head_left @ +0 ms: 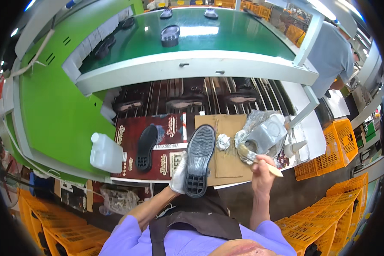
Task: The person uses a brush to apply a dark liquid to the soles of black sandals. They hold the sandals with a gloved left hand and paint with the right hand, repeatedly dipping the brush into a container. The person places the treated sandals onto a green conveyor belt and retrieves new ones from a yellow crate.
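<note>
My left hand point(179, 175), in a white glove, holds a black shoe sole point(201, 147) upright by its left side, with the ridged tread showing. In my bare right hand point(263, 171) is a paintbrush point(249, 154) with a pale wooden handle. Its bristles are at the opening of a cut translucent plastic jug point(270, 132), which lies on its side in crumpled clear plastic; whether they touch its inside I cannot tell. A second black sole point(146, 147) lies on printed dark red cardboard point(126, 128) to the left. Beside the held sole sits a crumpled white wad point(223, 142) on brown cardboard point(230, 166).
A white jug point(106, 152) stands at the left, a squeeze bottle point(295, 148) at the right. Behind a pale metal beam point(192, 70) runs a green conveyor belt point(234, 40) carrying several soles. Orange crates point(328, 149) stand around; another person point(330, 55) is at the far right.
</note>
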Tool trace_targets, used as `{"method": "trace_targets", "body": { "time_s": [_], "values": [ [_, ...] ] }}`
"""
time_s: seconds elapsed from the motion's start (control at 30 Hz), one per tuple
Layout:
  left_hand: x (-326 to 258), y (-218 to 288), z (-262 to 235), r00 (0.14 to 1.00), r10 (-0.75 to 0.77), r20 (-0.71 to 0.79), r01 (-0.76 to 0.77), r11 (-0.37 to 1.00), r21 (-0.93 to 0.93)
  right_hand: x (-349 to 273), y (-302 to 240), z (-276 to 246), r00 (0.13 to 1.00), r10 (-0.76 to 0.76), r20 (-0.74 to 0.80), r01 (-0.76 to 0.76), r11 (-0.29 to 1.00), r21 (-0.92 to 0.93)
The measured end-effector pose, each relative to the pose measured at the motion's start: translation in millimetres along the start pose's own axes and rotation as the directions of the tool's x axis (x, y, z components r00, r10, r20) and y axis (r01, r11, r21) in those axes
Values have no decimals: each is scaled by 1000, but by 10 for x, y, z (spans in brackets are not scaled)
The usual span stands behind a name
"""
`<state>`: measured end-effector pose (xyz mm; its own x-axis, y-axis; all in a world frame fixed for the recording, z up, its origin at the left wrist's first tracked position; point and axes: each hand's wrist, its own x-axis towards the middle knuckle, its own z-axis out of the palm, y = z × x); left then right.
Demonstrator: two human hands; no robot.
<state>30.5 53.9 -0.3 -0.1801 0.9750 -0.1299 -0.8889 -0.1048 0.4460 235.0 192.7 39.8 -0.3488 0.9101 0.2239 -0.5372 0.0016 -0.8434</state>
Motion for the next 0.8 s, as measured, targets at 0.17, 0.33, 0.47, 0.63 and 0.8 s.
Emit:
{"method": "trace_targets", "body": {
  "time_s": [0.17, 0.33, 0.47, 0.63, 0.8],
  "values": [
    [1101, 620, 1256, 965, 67, 253, -101, 987, 126, -136, -179, -299, 969, 22, -247, -10, 999, 48],
    [2711, 1544, 2264, 972, 121, 202, -183, 929, 321, -187, -209, -151, 980, 38, -194, -33, 999, 28],
    [2832, 1780, 1871, 767, 582, 272, -375, 62, 925, -359, -108, -128, 991, 60, -119, -74, 991, -115],
    [2403, 2044, 1411, 620, 429, 657, -244, -691, 681, -448, 111, -217, 970, 211, -120, -224, 969, -105],
    [2106, 2175, 1239, 523, 246, 816, -216, -888, 406, -391, 283, 60, 953, 283, -104, -295, 947, -125]
  ]
}}
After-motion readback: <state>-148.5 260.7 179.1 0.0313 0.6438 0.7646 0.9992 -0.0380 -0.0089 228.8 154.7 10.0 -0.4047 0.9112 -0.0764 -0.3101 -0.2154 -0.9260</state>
